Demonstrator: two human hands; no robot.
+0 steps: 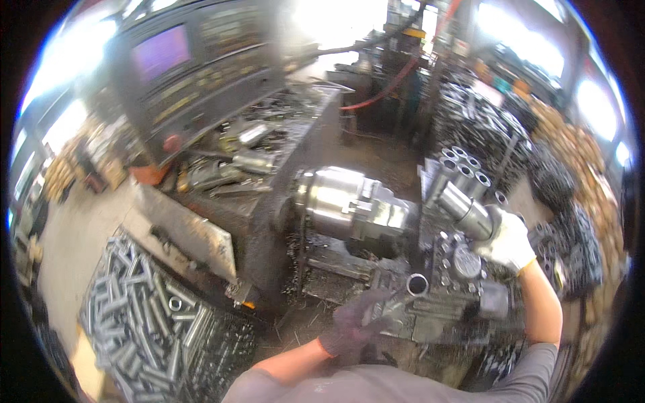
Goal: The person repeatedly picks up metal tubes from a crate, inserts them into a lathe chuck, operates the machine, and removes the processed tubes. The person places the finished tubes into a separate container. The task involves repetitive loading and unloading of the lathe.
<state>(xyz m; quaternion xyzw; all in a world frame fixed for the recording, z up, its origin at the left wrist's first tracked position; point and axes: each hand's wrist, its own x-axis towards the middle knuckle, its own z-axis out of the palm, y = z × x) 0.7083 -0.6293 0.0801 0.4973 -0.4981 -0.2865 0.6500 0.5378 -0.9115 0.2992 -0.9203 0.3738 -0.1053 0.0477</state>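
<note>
My right hand (505, 240), in a white glove, is closed around the near end of a shiny steel cylinder (463, 205). Several upright metal tubes (465, 173) stand just beyond that cylinder. Lower down, my left hand (357, 321) wears a dark glove and is blurred. It is closed on a metal tube (415, 287), whose round open end points away from me to the right. Ahead of both hands is a lathe chuck (336, 199) with bright, shiny metal surfaces.
At lower left, a bin heaped with metal tubes (138, 312) stands beside the machine. A control panel with a purple screen (161, 52) rises at upper left. Loose metal parts lie on the machine bed (295, 134). Dark sacks or bundles (552, 176) line the right.
</note>
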